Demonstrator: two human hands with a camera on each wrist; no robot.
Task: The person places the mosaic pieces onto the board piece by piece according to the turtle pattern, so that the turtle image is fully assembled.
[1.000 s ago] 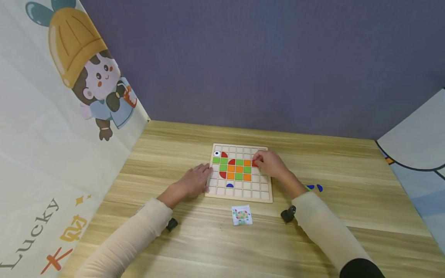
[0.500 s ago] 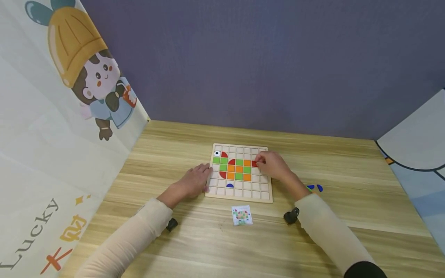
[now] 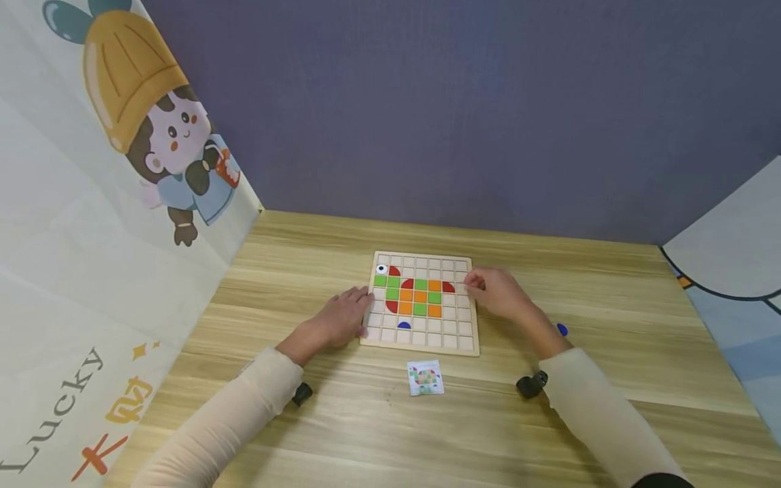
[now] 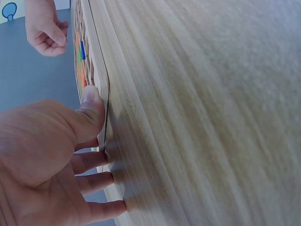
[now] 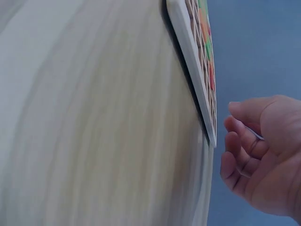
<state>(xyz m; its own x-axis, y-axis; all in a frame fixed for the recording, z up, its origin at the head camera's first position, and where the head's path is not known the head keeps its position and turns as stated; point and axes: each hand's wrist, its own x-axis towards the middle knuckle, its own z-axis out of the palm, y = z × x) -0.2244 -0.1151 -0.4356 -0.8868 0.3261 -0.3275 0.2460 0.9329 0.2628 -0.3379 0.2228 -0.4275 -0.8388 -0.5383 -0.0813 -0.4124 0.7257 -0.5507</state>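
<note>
A square wooden grid board (image 3: 421, 349) lies on the table, partly filled with green, orange and red tiles and a round eye piece (image 3: 381, 269). My left hand (image 3: 344, 315) rests at the board's left edge. In the left wrist view its thumb touches the rim while the straight fingers reach down to the tabletop. Just off the right edge, my right hand (image 3: 497, 291) hovers with loosely bent fingers and nothing between them. The red quarter-round tile (image 3: 448, 287) sits in a cell left of it. Lower on the grid is a blue half-round tile (image 3: 404, 325).
A small printed card (image 3: 425, 381) with a coloured pattern lies in front of the board. Beyond the right wrist, another blue tile (image 3: 562, 329) shows on the wooden table (image 3: 342, 434). A dark wall (image 3: 427, 122) rises behind the table.
My right hand has let go of the red quarter-round tile, which stays in its cell, and has drawn back to the right. The left hand has kept its place.
</note>
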